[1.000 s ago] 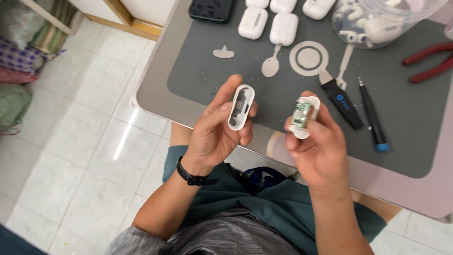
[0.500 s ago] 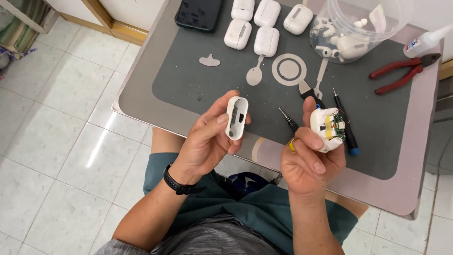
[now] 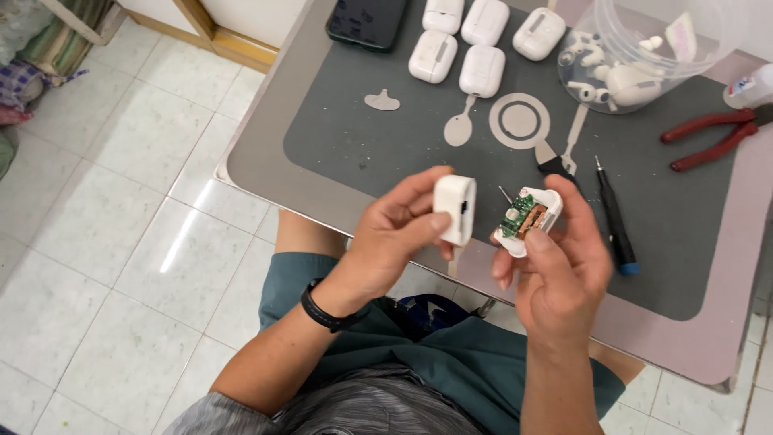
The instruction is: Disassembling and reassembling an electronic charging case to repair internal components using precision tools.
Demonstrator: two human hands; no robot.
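My left hand (image 3: pixel 398 229) grips a white earbud-case shell (image 3: pixel 456 208), its closed side turned toward me. My right hand (image 3: pixel 560 266) holds the case's white inner part (image 3: pixel 527 217), whose green circuit board and copper-coloured piece face up. The two pieces sit side by side, a small gap between them, above the near edge of the dark grey work mat (image 3: pixel 362 153). A black watch band (image 3: pixel 322 310) circles my left wrist.
Several white earbud cases (image 3: pixel 481 48) lie at the mat's far side beside a dark phone (image 3: pixel 366 20). A clear tub of earbud parts (image 3: pixel 636 56) stands far right. Red pliers (image 3: pixel 708 137), a screwdriver (image 3: pixel 613 221) and flat metal pry tools (image 3: pixel 519 121) lie on the mat.
Both hands have come closer together. The left hand has turned the shell so its open side no longer faces me. The view has shifted right along the table.
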